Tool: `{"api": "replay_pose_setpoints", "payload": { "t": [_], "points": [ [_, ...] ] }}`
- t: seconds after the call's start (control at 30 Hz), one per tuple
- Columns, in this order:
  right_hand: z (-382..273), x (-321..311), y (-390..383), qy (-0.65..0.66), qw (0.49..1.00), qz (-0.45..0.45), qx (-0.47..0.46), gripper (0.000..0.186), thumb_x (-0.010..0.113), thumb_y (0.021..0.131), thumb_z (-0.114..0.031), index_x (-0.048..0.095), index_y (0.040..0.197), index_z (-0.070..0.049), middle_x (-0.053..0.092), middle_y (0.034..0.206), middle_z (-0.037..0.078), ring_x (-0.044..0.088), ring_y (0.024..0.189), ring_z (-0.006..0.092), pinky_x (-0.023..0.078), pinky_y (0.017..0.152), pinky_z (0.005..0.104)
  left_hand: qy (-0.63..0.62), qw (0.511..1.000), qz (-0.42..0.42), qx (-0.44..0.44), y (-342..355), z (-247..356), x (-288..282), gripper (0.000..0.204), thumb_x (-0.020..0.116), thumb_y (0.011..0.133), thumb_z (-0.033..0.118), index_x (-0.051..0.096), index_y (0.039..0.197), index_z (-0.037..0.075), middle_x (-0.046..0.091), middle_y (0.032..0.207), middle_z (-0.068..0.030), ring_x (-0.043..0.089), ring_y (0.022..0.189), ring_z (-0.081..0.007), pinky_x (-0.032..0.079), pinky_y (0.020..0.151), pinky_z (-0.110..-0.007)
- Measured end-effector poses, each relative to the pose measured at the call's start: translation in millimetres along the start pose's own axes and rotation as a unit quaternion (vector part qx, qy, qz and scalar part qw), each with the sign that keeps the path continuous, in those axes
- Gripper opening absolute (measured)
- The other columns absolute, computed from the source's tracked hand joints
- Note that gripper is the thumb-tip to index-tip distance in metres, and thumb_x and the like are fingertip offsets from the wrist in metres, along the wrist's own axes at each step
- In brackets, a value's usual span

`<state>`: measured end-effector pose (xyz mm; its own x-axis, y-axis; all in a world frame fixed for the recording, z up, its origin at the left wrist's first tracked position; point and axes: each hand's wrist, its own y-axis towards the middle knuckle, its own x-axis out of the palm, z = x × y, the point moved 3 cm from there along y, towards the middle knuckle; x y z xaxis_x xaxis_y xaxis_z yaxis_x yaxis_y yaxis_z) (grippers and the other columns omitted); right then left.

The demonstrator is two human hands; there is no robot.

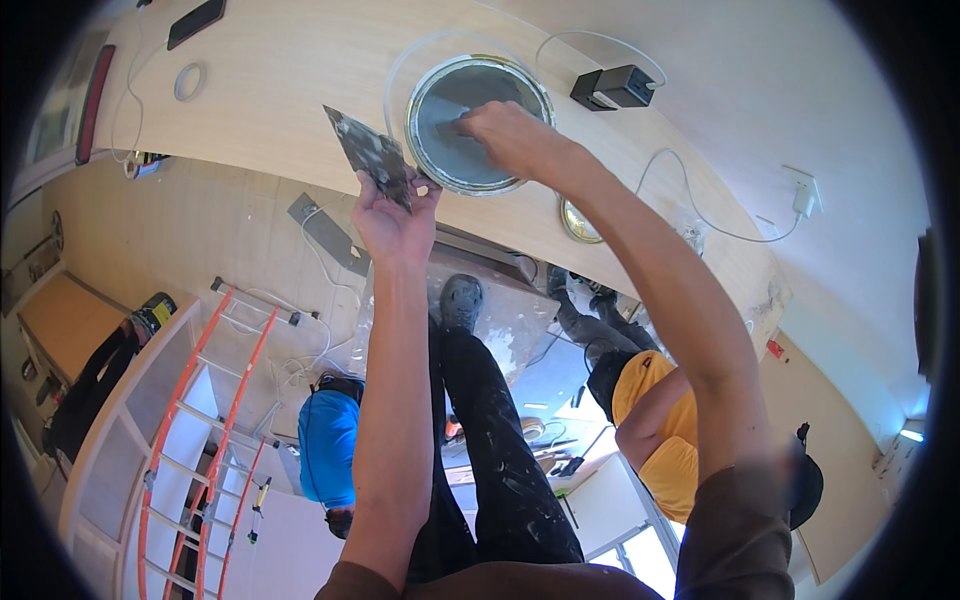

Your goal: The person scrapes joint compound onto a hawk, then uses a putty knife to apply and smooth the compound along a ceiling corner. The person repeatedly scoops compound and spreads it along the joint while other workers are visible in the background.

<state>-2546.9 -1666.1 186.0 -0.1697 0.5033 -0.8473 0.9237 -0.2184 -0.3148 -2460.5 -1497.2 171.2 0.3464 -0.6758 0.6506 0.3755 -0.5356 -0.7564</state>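
Observation:
My left hand [398,222], palm up, grips a flat, wedge-shaped metal putty spreader [366,148] smeared with grey and whitish paste. The spreader stands tilted beside a round can [411,148] with a yellowish rim. Grey putty [480,88] fills much of that can. Over its opening, my right hand [512,138] reaches in from the right, its fingers closed near the paste. Whatever those fingers hold is hidden by the hand and blends into the grey.
The can stands on a pale wooden counter [270,80] holding a tape roll [190,82], phone [196,24], black charger block [612,88] and trailing cables. A gold lid [580,220] lies near its edge. Below are an orange ladder [207,440] and people in blue [328,445] and yellow [655,420].

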Motion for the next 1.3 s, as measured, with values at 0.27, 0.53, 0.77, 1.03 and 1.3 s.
{"api": "replay_pose_setpoints", "payload": {
  "t": [0.27,0.53,0.77,1.03,1.3],
  "points": [
    [-7,-44,-9,-0.021,0.995,-0.088,0.039,0.037,0.06,0.072,0.012,0.07,0.106,0.003,0.07,0.101,0.024,0.067,0.095,0.0416,0.056,0.083,0.0468,0.016,0.999,0.037,0.01,1,0,1,0.027,0.044,0.105,0.028,0.058,0.119,0.01,0.053,0.09,-0.0035,0.046,0.085,-0.0165,0.039,0.086,-0.043],
    [-9,-26,-1,0.039,0.981,-0.147,0.122,0.02,0.066,0.079,-0.012,0.071,0.089,0.005,0.068,0.104,0.029,0.068,0.1,0.043,0.056,0.085,0.0487,0.007,0.999,0.041,0.018,4,-1,1,0.023,0.047,0.105,0.028,0.057,0.115,0.009,0.053,0.089,-0.0061,0.049,0.085,-0.0195,0.041,0.087,-0.044],
    [13,-31,-1,0.23,0.944,0.008,0.236,0.035,0.061,0.08,-0.008,0.067,0.109,0.011,0.068,0.092,0.033,0.068,0.093,0.0448,0.054,0.084,0.0445,0.028,0.999,0.017,0.026,12,-2,9,0.023,0.049,0.105,0.027,0.056,0.118,0.009,0.055,0.096,-0.0084,0.053,0.089,-0.0207,0.042,0.086,-0.043],
    [14,-11,-2,0.109,0.979,0.109,0.137,0.025,0.07,0.074,0.0,0.068,0.096,0.011,0.067,0.096,0.033,0.067,0.095,0.0472,0.056,0.082,0.0496,0.035,0.999,-0.005,0.004,14,-13,12,0.025,0.049,0.105,0.027,0.056,0.119,0.008,0.054,0.099,-0.0081,0.049,0.094,-0.0224,0.041,0.092,-0.048],
    [20,-12,7,0.177,0.972,0.053,0.145,0.028,0.063,0.077,-0.003,0.067,0.1,0.011,0.068,0.09,0.032,0.066,0.092,0.0471,0.052,0.082,0.0501,0.088,0.996,-0.008,0.009,16,-12,23,0.027,0.046,0.105,0.03,0.057,0.117,0.009,0.051,0.1,-0.0079,0.045,0.096,-0.0239,0.039,0.096,-0.055]
  ]
}}
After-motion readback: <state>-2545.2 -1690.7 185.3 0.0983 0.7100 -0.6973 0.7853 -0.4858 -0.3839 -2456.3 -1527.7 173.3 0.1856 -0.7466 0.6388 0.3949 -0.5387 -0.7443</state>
